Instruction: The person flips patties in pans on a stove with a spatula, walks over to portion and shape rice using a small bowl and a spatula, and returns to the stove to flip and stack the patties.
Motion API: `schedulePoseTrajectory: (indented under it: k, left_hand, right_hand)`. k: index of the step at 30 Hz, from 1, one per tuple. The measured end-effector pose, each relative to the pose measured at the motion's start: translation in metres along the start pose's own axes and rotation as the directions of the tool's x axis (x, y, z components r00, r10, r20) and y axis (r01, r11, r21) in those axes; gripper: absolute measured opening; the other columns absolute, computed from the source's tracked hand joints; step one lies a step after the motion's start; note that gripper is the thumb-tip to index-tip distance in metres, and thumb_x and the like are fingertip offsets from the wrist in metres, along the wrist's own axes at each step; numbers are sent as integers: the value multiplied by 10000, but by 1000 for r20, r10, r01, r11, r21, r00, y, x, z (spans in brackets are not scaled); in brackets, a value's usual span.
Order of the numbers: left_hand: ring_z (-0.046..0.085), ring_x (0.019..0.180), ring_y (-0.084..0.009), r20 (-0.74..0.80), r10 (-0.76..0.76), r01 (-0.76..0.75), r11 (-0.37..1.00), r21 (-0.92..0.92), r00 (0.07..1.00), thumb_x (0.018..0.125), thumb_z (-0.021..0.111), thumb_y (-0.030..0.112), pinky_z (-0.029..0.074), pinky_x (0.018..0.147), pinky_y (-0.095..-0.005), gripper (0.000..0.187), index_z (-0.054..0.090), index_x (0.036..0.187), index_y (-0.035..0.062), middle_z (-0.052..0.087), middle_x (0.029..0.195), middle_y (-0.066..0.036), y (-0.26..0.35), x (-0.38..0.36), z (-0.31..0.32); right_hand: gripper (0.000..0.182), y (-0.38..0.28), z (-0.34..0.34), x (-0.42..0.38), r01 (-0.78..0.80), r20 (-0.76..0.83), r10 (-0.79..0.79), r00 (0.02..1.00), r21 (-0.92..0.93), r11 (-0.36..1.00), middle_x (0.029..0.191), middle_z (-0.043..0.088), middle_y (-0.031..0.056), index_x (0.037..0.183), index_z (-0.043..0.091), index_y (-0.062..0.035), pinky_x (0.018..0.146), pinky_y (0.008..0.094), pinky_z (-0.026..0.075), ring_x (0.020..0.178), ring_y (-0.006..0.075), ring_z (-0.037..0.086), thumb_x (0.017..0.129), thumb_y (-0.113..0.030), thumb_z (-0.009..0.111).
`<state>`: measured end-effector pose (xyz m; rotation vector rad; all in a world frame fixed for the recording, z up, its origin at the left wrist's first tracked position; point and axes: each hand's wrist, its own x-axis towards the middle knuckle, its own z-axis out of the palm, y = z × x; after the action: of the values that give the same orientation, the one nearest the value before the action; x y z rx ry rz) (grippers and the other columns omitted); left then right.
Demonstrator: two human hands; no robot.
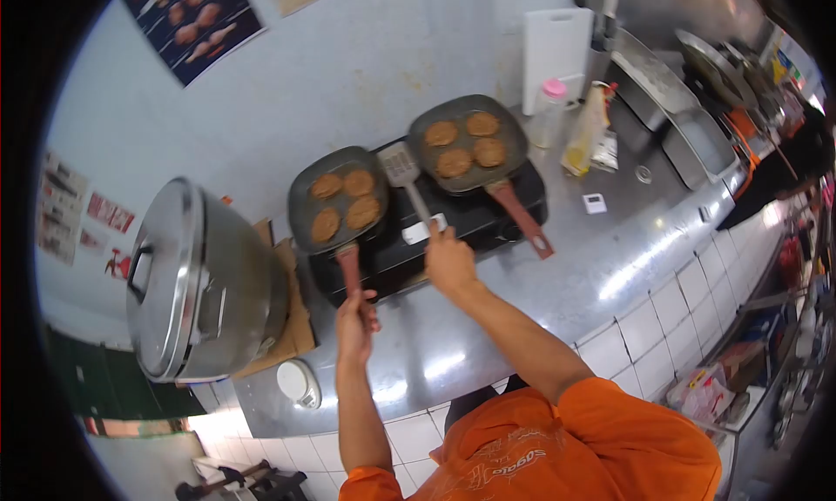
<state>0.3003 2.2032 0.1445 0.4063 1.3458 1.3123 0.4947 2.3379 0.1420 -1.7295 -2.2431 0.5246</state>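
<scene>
My left hand [355,322] is closed around the reddish-brown handle of the left frying pan [304,227], a dark squarish pan with several browned patties [357,183] lying flat in it. In my right hand [450,262] is a slotted metal spatula [401,166], its blade hanging between the two pans. A second dark frying pan [470,179] holds several more browned patties [454,162], and its handle points down to the right, untouched. Both pans sit on a black two-burner gas stove [392,270]. A white piece [416,234] shows beside my right fingers.
A large lidded steel pot [235,283] stands left on cardboard. A white round container [299,383] sits near the counter's front edge. To the right are a pink-capped bottle [549,114], a yellow packet [586,135], a small white timer-like device [594,203], a cutting board [555,57] and steel trays [697,144].
</scene>
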Motion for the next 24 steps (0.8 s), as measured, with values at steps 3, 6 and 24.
schedulePoseTrajectory:
  k: [3,6,24]
  left_hand:
    - [516,573,-100,-90,-24,25,1000,11,996,1008,512,541,397,521,-246,485,670,1113,95,551,699,25,5,-8,5]
    - [522,700,-110,-207,-70,52,994,-91,976,990,467,590,397,617,-279,532,629,1177,120,563,803,28,7,-30,15]
    - [662,713,-134,-456,238,-81,938,337,857,913,662,-8,541,639,-270,113,622,1018,6,669,800,-65,-268,-205,127]
  right_hand:
    - [540,25,0,-19,141,-22,-141,990,20,990,1078,597,240,1362,476,50,679,493,602,791,391,720,908,-180,654]
    - [492,54,-45,-71,440,-173,-437,883,-20,898,1095,599,220,1297,524,23,759,496,540,817,392,686,898,-232,656]
    - [269,136,-58,-169,385,432,-696,573,608,694,871,698,160,1139,666,-2,733,412,545,773,313,688,929,-170,662]
